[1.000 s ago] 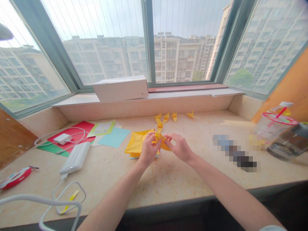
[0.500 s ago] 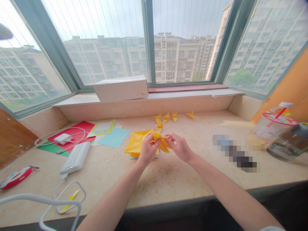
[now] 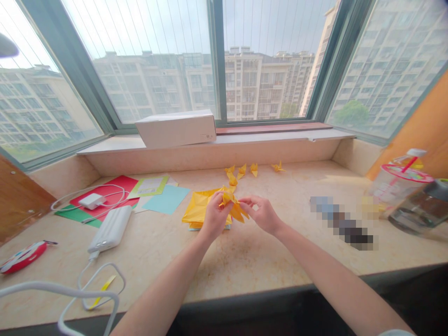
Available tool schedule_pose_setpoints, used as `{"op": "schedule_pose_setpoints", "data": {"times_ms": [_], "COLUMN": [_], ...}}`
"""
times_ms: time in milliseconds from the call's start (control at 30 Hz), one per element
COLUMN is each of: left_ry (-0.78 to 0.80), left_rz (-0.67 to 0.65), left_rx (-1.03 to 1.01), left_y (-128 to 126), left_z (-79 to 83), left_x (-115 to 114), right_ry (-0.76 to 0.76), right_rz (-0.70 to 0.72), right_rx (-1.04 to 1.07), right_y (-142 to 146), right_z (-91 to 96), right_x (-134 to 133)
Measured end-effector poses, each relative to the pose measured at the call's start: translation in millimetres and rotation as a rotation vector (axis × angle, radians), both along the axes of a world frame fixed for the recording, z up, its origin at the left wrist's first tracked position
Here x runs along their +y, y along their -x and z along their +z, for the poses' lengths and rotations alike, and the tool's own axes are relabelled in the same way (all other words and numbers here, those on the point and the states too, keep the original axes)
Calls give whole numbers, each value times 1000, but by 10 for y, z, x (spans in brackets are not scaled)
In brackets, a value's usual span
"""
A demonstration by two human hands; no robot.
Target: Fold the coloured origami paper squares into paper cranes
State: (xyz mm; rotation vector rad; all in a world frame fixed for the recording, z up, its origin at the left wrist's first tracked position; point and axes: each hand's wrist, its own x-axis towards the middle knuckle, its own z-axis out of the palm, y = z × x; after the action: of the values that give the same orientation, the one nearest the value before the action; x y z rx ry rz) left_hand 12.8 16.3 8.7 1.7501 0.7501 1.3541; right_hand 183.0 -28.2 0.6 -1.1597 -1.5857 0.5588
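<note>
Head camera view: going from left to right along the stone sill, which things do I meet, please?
Red pouch → white power bank → light blue paper sheet → left hand → folded yellow origami paper → right hand → pixelated object → plastic tumbler → glass bottle

Bare left hand [image 3: 215, 215] and right hand [image 3: 262, 215], slim fingers, short nails. Left forearm [image 3: 164, 284] and right forearm [image 3: 336, 280] bare, slender. Pale grey fabric sleeve edge [image 3: 395, 332] at bottom right, on right arm.
</note>
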Motion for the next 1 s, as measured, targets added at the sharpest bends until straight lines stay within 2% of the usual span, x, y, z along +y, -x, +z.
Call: {"op": "schedule_pose_setpoints", "data": {"times_ms": [133,333,400,700,800,1000], "left_ry": [0,-53,-79,-196,-133,193], "left_rz": [-33,-59,-66,-133,-83,61], "left_rx": [-4,-35,-30,105,86,-93], "left_y": [4,5,9,32,22,2], "left_z": [-12,-47,-38,-4,-21,-21], "left_x": [1,11,-1,-23,-19,-4], "right_ry": [65,123,142,103,83,8], "right_rz": [-13,141,179,138,147,251], "right_rx": [83,428,486,340,305,243], "right_y": [-5,-3,-6,-14,-15,-2], "right_z": [-8,3,17,-9,-32,7], "right_x": [12,37,34,20,13,-53]}}
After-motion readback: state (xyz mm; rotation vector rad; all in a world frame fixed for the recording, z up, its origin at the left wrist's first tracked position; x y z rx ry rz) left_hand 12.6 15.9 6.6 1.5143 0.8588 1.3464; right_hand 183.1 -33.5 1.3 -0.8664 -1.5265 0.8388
